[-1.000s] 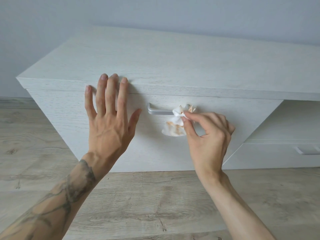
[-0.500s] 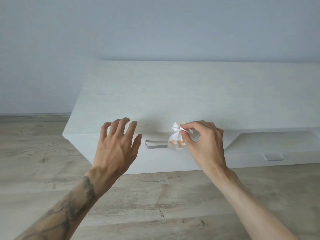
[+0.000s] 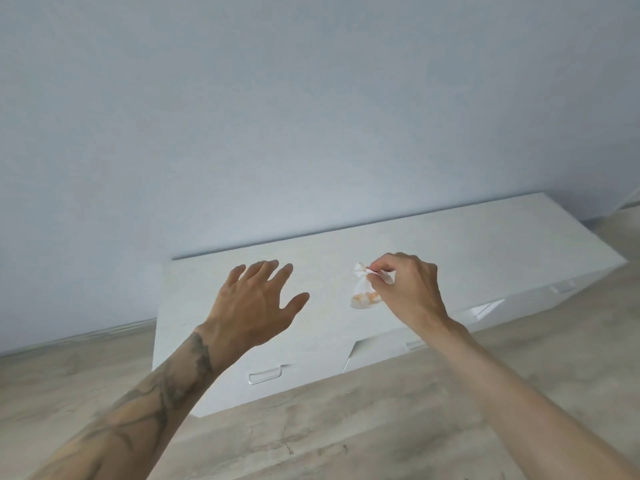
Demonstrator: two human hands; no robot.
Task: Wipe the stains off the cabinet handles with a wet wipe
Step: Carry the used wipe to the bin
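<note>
White and thin, the wipe (image 3: 363, 295) dangles from the right hand (image 3: 410, 292), pinched at its bunched top corner between thumb and forefinger, the other fingers curled in behind. It hangs free in the air in front of the cabinet (image 3: 467, 244), touching nothing but that hand, and well apart from the handle (image 3: 266, 376) low on the cabinet's front. Look at the lower half: orange-brown smears, blotchy, gathered near the bottom edge, while the part up by the pinch looks clean and pale, almost see-through. My read on how it handles: next to no weight, limp, damp, no stiffness at all, so it should fold round a bar handle readily but will bunch or slip if held by one corner. Better, I'd say, to gather it under the fingertips with a clean patch facing out, so the dirty part doesn't smear back on. It could tear if dragged hard over an edge. The left hand (image 3: 256, 301) is spread, fingers apart, holding nothing; whether it rests on the cabinet or floats above it, I cannot tell. A second handle (image 3: 562, 288) shows far right, small and pale, too blurred to judge for stains.
</note>
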